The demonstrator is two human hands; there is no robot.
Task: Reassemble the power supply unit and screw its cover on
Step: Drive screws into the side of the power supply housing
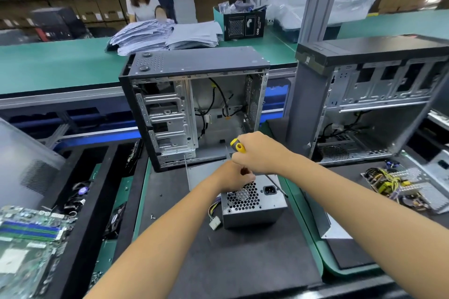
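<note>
On mat point(218, 262): R hand point(257, 153) grips screwdriver point(238, 147), L hand point(234, 176) on PSU point(252, 211).

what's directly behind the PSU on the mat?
A flat metal panel behind the PSU, then an open PC case. Both hands cover the PSU's far edge.

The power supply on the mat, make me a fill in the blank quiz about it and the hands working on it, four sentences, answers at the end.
1. The right hand grips a screwdriver whose handle is black and ____.
2. The left hand rests on the ____ of the power supply unit.
3. The honeycomb grille sits beside a black power ____.
4. Behind the unit stands an open computer ____.

Answers: yellow; top; socket; case
</note>
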